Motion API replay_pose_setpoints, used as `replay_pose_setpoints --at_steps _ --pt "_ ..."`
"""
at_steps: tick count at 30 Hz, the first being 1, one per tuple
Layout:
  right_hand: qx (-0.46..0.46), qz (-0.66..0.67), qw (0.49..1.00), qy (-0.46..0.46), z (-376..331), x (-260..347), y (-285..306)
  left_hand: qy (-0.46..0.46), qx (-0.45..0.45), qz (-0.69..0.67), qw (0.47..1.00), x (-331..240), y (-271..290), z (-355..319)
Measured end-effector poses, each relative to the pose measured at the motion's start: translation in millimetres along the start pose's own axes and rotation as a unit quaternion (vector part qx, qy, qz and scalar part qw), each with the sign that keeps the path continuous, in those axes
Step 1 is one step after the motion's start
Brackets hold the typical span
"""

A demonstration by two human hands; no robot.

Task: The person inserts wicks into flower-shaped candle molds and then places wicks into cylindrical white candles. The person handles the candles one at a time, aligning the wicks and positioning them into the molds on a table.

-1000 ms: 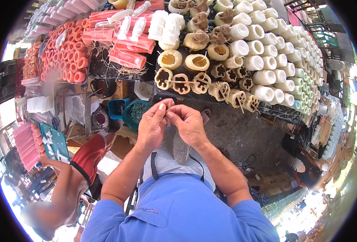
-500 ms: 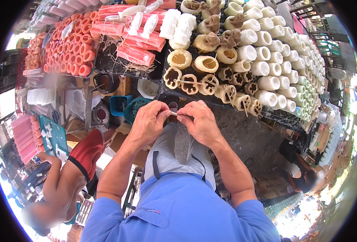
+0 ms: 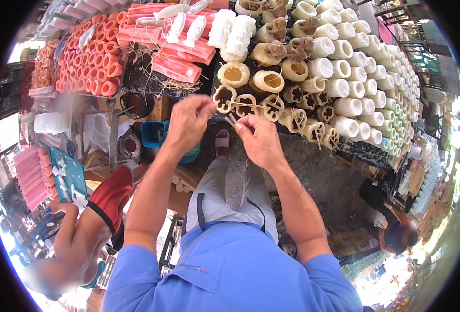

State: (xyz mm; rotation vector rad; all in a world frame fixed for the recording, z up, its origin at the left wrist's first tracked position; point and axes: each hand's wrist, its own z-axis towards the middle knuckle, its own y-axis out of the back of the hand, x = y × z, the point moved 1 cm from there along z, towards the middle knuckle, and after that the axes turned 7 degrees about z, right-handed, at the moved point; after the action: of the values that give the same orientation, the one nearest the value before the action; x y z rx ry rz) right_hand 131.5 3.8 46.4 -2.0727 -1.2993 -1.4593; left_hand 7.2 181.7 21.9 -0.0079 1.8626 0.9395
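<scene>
Sticks (image 3: pixel 230 120) are pointing forward-left from the right hand (image 3: pixel 259 138) pinching them, near the leftmost flower-holed cup (image 3: pixel 221 109), while the left hand (image 3: pixel 188 122), its hold unclear, is hovering closer to it.

no text is legible, even the lettering (image 3: pixel 196 269) on the blue shirt (image 3: pixel 261 268).

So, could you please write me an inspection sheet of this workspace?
Surface: black-covered table, crowded with white cylindrical pieces in rows.
Job's things: thin pale sticks; nearby, a waxy-looking cream hollow piece with a flower-shaped opening.
Clutter: tangled pale strings beside long coral-pink bundles.
Grips: right grip pinches the sticks; left grip is partly curled, contents unclear.
Cables: none clearly identifiable.
Surroundings: person in red shorts at left, another person at right.
</scene>
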Motion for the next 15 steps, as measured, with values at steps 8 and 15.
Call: replay_pose_setpoints --at_steps 8,15 --pt "-0.025 -0.171 0.98 0.098 41 13 27 -0.176 -0.024 0.24 0.954 16 -8 58" --pt "0.047 -0.235 0.968 0.074 76 25 28 -0.189 -0.029 0.177 0.966 16 -14 53"
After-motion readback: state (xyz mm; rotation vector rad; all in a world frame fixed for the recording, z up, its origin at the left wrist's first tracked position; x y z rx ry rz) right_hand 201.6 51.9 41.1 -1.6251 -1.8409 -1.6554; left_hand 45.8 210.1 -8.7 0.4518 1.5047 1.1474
